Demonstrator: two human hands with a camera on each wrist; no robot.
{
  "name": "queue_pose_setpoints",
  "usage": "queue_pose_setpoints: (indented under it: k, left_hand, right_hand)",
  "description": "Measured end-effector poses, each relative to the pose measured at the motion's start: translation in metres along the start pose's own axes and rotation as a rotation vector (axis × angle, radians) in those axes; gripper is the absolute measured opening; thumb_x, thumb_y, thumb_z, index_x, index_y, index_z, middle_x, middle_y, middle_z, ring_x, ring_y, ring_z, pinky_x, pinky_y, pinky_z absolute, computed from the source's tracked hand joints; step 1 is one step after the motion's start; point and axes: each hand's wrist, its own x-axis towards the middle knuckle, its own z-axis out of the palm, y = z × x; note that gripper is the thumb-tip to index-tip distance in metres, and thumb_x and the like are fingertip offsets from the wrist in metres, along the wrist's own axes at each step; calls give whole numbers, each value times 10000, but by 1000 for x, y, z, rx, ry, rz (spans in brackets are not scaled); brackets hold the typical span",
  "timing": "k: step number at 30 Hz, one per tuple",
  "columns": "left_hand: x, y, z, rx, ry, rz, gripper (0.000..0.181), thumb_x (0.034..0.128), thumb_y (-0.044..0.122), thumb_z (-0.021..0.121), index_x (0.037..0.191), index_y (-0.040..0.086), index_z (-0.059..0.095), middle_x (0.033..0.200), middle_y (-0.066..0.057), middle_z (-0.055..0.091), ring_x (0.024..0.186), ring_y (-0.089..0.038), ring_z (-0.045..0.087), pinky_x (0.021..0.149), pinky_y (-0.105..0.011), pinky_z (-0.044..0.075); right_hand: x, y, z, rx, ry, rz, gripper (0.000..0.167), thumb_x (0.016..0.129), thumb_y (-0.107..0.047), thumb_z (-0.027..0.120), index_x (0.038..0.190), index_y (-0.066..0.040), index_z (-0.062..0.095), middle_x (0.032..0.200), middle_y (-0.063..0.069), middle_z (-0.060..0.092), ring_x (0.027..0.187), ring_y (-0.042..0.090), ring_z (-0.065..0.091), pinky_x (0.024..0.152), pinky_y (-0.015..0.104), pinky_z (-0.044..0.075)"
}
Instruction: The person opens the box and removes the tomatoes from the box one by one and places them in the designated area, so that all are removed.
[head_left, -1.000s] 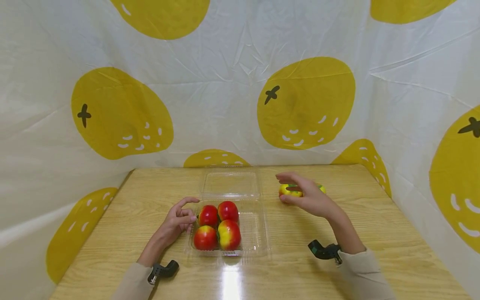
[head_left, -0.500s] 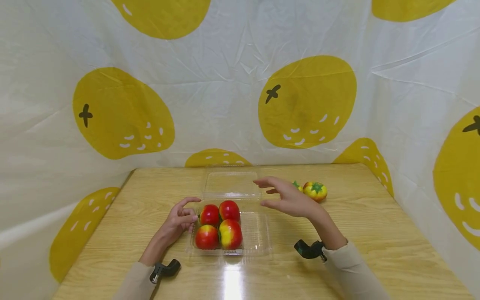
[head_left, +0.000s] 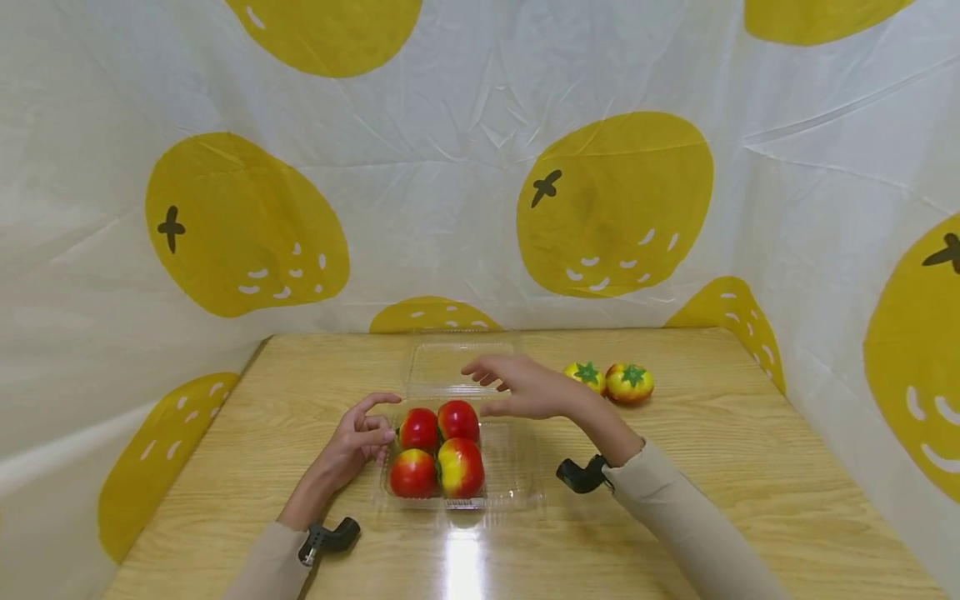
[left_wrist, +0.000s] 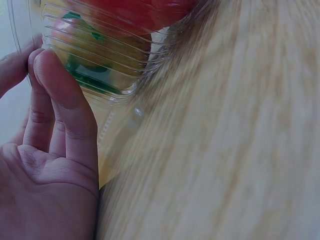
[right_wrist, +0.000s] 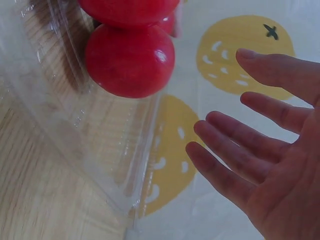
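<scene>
In the head view, a clear hinged plastic container point(head_left: 510, 458) lies open on the table with its lid point(head_left: 442, 365) folded back. Several shiny red-and-yellow round fruits point(head_left: 459, 468) with green leafy caps fill its left part. My left hand point(head_left: 362, 435) pinches the container's left rim between thumb and fingers; the left wrist view shows the fingertips point(left_wrist: 47, 65) at the ribbed wall. My right hand point(head_left: 528, 387) hovers over the container's back right, fingers spread and slightly bent, holding nothing. In the right wrist view, red fruit point(right_wrist: 130, 62) is apart from that hand.
Two more such fruits, a yellow one point(head_left: 585, 375) and a red-yellow one point(head_left: 630, 383), sit side by side on the wooden table point(head_left: 712, 467) at the back right. A white curtain point(head_left: 427, 225) printed with yellow fruit stands behind and around the table.
My right hand has moved left from above the two loose fruits to over the container, uncovering those fruits. My left hand has stayed at the container's left rim.
</scene>
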Motion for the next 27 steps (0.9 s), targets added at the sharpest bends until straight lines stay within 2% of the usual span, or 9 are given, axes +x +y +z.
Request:
queue_pose_setpoints:
  k: [5,13,21,27]
  left_hand:
    - [-1,1,1,7,-13,12,470,982,-59,514,1421,95,447,765,52,672,573,-80,617,558,-215,578]
    - [-1,1,0,11,25,-20,470,982,-51,525,1420,95,438,749,49,669,564,-83,615,542,-215,573]
    - [1,1,-1,16,24,-25,471,983,-44,526,1422,96,433,750,54,665,574,-81,615,544,-206,569]
    - [0,1,-1,26,21,-24,465,980,-21,543,1417,93,433,757,53,663,578,-78,612,551,-200,570]
  right_hand:
    - [14,-1,6,-29,-63,30,515,939,-158,730,1405,-31,553,1364,186,648,1223,362,662,1016,495,574]
    - [30,-5,14,-97,-122,46,463,933,-165,749,1351,-31,604,1342,170,669,1191,324,667,1026,468,561]
    - [41,-4,23,-156,-138,75,429,914,-200,784,1296,-61,645,1222,99,719,1134,262,671,1020,425,558]
    - [46,-3,28,-222,-147,104,472,895,-244,812,1306,-77,652,1200,70,717,1101,233,663,982,383,564]
